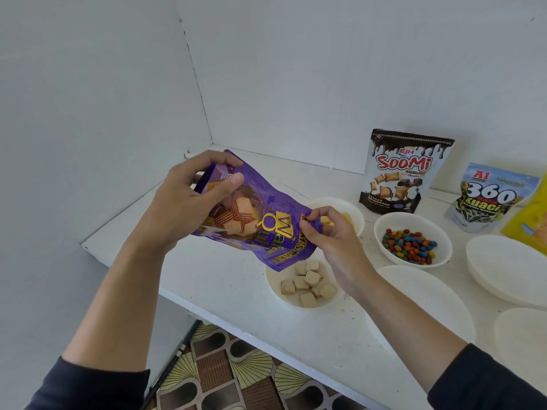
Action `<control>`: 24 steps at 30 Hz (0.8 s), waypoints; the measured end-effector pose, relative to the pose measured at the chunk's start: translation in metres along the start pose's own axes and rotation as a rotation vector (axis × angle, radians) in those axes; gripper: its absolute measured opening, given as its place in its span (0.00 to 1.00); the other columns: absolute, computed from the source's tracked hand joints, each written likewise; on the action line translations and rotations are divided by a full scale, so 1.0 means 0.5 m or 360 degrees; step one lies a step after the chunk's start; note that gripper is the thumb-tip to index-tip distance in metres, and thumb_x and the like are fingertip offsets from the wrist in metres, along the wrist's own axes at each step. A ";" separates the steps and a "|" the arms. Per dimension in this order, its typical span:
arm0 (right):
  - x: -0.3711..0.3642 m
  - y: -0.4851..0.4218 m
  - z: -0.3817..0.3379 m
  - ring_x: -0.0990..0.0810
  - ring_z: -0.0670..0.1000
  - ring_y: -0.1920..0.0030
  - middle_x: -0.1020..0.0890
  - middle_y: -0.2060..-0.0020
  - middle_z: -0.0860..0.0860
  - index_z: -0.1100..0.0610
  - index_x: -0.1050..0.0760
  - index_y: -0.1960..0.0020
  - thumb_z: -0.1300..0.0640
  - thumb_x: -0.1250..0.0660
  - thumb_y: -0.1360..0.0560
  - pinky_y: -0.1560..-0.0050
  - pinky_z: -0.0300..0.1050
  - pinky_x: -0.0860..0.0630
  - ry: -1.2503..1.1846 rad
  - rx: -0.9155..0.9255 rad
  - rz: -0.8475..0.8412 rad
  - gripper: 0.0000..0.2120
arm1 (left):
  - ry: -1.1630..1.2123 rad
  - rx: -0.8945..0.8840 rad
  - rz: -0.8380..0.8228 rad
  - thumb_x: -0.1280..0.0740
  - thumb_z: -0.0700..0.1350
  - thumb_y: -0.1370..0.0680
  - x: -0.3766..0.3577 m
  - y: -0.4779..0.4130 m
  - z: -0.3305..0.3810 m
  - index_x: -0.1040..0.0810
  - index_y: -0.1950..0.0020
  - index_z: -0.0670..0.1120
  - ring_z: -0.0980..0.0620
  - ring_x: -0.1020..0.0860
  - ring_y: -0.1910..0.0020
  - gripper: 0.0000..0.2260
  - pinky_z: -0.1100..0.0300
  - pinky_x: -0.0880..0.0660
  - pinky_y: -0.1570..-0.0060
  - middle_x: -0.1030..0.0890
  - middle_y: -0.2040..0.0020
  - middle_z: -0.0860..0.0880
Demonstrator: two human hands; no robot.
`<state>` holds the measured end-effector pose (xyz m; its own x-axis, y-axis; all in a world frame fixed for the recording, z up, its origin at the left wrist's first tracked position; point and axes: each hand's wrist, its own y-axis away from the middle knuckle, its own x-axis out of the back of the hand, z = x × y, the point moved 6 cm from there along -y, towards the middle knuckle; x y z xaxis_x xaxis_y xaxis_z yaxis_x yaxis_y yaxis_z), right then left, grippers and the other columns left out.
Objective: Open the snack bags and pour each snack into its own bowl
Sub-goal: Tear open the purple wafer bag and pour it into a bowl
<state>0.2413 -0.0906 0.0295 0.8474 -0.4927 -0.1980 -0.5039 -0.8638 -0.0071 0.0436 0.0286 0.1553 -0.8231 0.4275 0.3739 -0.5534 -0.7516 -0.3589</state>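
Observation:
I hold a purple wafer bag (pixel 266 214) tilted mouth-down over a white bowl (pixel 273 287) that contains several beige wafer cubes (pixel 307 282). My left hand (pixel 189 202) grips the bag's raised bottom end. My right hand (pixel 331 238) pinches the bag's lower edge near its mouth. Behind the bag, a second bowl (pixel 352 207) shows a few yellow snack pieces. A third bowl (pixel 384 232) to the right holds colourful coated candies (pixel 410 242).
A black-and-white Soomi bag (pixel 402 173) stands at the back wall, with a sunflower-seed bag (pixel 488 199) and a yellow bag (pixel 529 223) to its right. Empty white bowls (pixel 509 267) (pixel 429 297) (pixel 524 335) sit at the right. The white shelf (pixel 207 276) ends at a front edge above patterned floor.

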 end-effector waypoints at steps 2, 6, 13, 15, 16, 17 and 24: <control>-0.005 -0.001 -0.021 0.14 0.54 0.55 0.14 0.54 0.58 0.56 0.27 0.49 0.56 0.29 0.23 0.59 0.44 0.22 -0.0028 0.0049 -0.0009 0.09 | 0.0002 -0.0052 0.0034 0.28 0.50 0.22 0.009 -0.007 0.017 0.17 0.45 0.53 0.54 0.18 0.55 0.07 0.48 0.17 0.56 0.17 0.56 0.56; -0.015 -0.001 -0.060 0.15 0.53 0.59 0.14 0.56 0.59 0.56 0.28 0.49 0.57 0.29 0.22 0.61 0.41 0.22 -0.0083 0.0135 -0.0019 0.08 | 0.0028 -0.0158 0.0076 0.28 0.48 0.21 0.030 -0.018 0.045 0.17 0.46 0.53 0.57 0.21 0.58 0.05 0.64 0.21 0.60 0.18 0.58 0.59; -0.008 0.002 -0.036 0.15 0.52 0.57 0.14 0.56 0.57 0.58 0.28 0.48 0.59 0.32 0.20 0.57 0.42 0.22 -0.0033 0.0048 -0.0008 0.06 | 0.0015 -0.0059 0.0059 0.25 0.51 0.23 0.015 -0.010 0.019 0.16 0.46 0.53 0.52 0.18 0.55 0.07 0.52 0.18 0.55 0.17 0.56 0.55; 0.002 0.001 -0.011 0.17 0.54 0.56 0.16 0.56 0.57 0.56 0.28 0.50 0.59 0.34 0.19 0.52 0.48 0.24 0.0013 -0.0020 0.0041 0.03 | 0.0019 0.0007 0.0040 0.25 0.51 0.23 0.000 -0.004 0.000 0.16 0.46 0.53 0.52 0.18 0.55 0.08 0.52 0.17 0.56 0.16 0.55 0.51; 0.007 0.001 0.000 0.18 0.54 0.55 0.16 0.56 0.57 0.55 0.27 0.52 0.59 0.34 0.19 0.51 0.51 0.26 0.0027 -0.0055 0.0073 0.04 | 0.0016 0.0031 0.0035 0.26 0.51 0.23 -0.008 0.000 -0.009 0.16 0.46 0.52 0.54 0.18 0.55 0.08 0.54 0.18 0.57 0.16 0.56 0.50; 0.011 0.001 0.011 0.18 0.55 0.54 0.16 0.56 0.57 0.54 0.27 0.53 0.59 0.35 0.18 0.51 0.53 0.27 0.0037 -0.0092 0.0108 0.05 | 0.0013 0.0054 0.0031 0.26 0.51 0.23 -0.016 0.004 -0.018 0.16 0.46 0.52 0.55 0.18 0.56 0.08 0.57 0.19 0.58 0.15 0.56 0.51; 0.020 0.008 0.022 0.17 0.53 0.55 0.15 0.58 0.51 0.55 0.27 0.53 0.61 0.34 0.19 0.58 0.45 0.24 -0.0024 -0.0198 0.0185 0.05 | 0.0066 0.0144 0.0053 0.26 0.48 0.23 -0.030 0.012 -0.031 0.15 0.46 0.54 0.51 0.16 0.53 0.06 0.54 0.17 0.60 0.15 0.51 0.51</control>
<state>0.2457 -0.0977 0.0168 0.7816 -0.5892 -0.2049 -0.5729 -0.8079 0.1378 0.0506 0.0257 0.1343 -0.8465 0.4204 0.3266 -0.5133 -0.8073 -0.2913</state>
